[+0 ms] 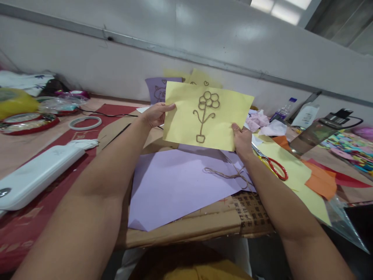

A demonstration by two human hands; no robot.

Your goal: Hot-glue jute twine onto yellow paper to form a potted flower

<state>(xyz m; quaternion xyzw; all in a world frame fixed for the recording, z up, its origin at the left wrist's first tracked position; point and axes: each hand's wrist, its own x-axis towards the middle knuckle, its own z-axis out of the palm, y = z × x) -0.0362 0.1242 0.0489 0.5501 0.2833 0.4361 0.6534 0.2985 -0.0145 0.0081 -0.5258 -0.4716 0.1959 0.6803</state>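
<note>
Between my two hands a yellow sheet of paper is held up above the table, facing me. A flower in a pot, outlined in brown twine, shows on it. My left hand pinches the sheet's left edge, thumb in front. On the lower right edge my right hand grips it, the other fingers hidden behind. Below lies a purple sheet on cardboard, with a loose bundle of twine on its right part. Scissors with red handles lie beside my right forearm.
Behind stand a purple picture and yellow ones against the wall. On the left are a white elongated device and a tape roll. To the right are a tilted drink bottle, orange paper and colourful scraps.
</note>
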